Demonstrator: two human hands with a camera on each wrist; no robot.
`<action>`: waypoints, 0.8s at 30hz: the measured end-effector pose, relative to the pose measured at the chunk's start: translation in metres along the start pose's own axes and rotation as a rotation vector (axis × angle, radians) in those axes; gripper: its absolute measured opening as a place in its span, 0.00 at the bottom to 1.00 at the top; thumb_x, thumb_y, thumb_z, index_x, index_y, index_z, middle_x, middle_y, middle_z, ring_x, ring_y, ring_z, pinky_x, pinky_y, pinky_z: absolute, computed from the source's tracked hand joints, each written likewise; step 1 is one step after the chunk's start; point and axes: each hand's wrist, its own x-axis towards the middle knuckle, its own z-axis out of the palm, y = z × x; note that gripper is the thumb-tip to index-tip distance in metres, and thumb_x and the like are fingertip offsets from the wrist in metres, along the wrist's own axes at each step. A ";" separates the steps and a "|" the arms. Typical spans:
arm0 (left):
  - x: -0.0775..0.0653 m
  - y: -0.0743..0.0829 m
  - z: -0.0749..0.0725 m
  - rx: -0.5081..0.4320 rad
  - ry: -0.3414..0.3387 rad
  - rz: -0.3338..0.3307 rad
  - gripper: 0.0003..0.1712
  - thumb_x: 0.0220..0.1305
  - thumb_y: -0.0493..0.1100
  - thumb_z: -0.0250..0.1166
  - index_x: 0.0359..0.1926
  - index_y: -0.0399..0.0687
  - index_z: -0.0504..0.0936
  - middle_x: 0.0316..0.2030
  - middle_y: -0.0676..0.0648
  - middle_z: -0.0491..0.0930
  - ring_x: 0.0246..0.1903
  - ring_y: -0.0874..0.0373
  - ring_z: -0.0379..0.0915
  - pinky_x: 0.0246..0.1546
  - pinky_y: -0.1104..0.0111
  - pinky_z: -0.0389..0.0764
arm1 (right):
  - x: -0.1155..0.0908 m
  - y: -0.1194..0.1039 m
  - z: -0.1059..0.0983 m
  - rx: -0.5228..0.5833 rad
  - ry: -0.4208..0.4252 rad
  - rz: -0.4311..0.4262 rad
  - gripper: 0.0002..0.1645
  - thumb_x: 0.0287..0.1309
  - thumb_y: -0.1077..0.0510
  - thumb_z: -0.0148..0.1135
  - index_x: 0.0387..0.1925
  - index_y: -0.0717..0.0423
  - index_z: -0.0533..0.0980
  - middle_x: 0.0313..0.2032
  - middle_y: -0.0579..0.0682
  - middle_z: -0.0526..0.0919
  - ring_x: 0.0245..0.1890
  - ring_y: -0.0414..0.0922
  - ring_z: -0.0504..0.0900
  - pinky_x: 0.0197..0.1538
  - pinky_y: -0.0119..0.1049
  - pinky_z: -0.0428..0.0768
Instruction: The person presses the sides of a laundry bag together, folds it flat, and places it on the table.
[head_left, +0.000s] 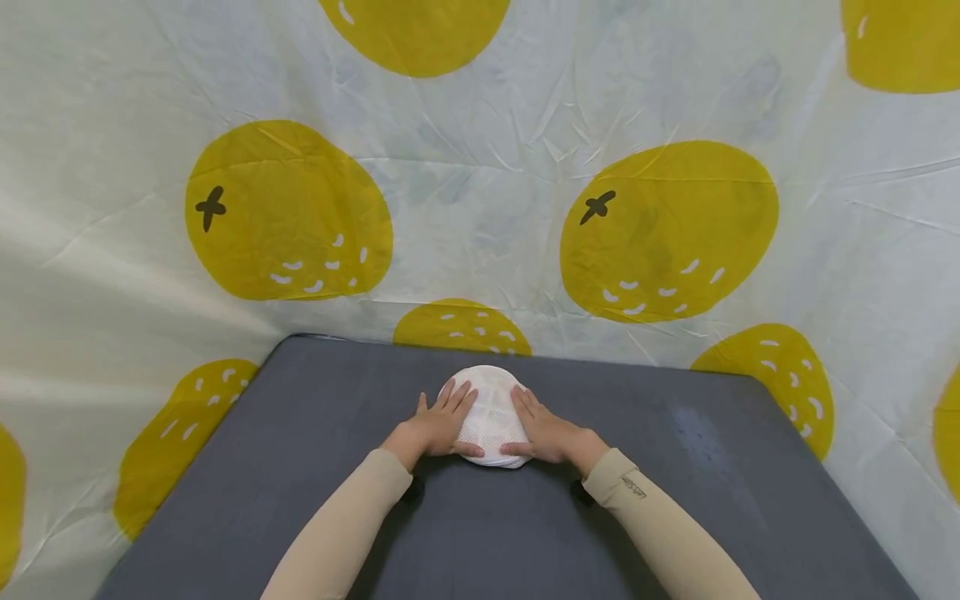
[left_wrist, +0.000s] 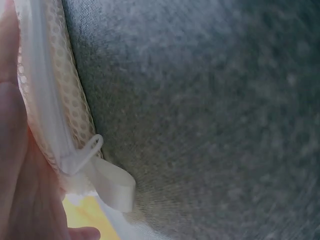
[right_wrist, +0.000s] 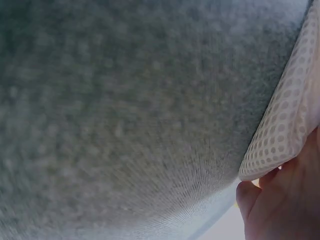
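Observation:
A round white mesh laundry bag [head_left: 491, 417] lies on the dark grey table, near its far edge. My left hand [head_left: 442, 425] rests on the bag's left side, fingers straight and spread, thumb along its near edge. On the opposite side my right hand [head_left: 547, 429] touches the bag in much the same way, thumb pointing inward. The left wrist view shows a white zipper [left_wrist: 47, 100] along the bag's rim, with a pull and a fabric loop [left_wrist: 115, 185] at its end. In the right wrist view the mesh edge [right_wrist: 280, 125] meets my fingers. The bag's underside is hidden.
The dark grey table [head_left: 337, 375] has rounded far corners. Behind and beside it hangs a pale cloth [head_left: 480, 217] printed with large yellow fruit shapes. A faint light smudge [head_left: 697, 433] marks the tabletop at right.

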 end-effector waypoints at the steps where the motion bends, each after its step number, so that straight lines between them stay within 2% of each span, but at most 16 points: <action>1: 0.000 0.001 0.000 0.011 0.004 -0.004 0.62 0.63 0.76 0.59 0.83 0.50 0.43 0.82 0.47 0.36 0.80 0.46 0.25 0.70 0.33 0.46 | 0.000 -0.001 0.001 -0.001 0.004 0.005 0.63 0.70 0.35 0.60 0.78 0.73 0.38 0.79 0.67 0.38 0.79 0.64 0.38 0.75 0.59 0.51; 8: 0.004 0.003 0.004 0.055 -0.010 -0.023 0.63 0.63 0.77 0.58 0.83 0.50 0.41 0.82 0.47 0.34 0.80 0.46 0.24 0.70 0.33 0.44 | 0.000 -0.002 0.005 -0.032 0.025 0.059 0.64 0.69 0.35 0.61 0.79 0.71 0.38 0.80 0.64 0.38 0.79 0.61 0.39 0.76 0.56 0.52; 17: 0.003 0.001 0.004 0.047 -0.007 -0.010 0.62 0.65 0.76 0.57 0.83 0.50 0.39 0.82 0.47 0.33 0.80 0.45 0.23 0.70 0.33 0.44 | -0.002 -0.002 0.002 -0.057 0.026 0.032 0.62 0.70 0.34 0.59 0.80 0.69 0.38 0.80 0.63 0.39 0.79 0.60 0.39 0.76 0.54 0.51; 24: -0.007 -0.002 0.001 -0.017 0.067 0.045 0.59 0.66 0.74 0.59 0.83 0.47 0.44 0.82 0.45 0.38 0.80 0.43 0.28 0.69 0.32 0.46 | -0.008 0.002 0.000 -0.007 0.061 -0.018 0.59 0.71 0.36 0.58 0.80 0.69 0.41 0.80 0.64 0.41 0.79 0.63 0.41 0.76 0.57 0.51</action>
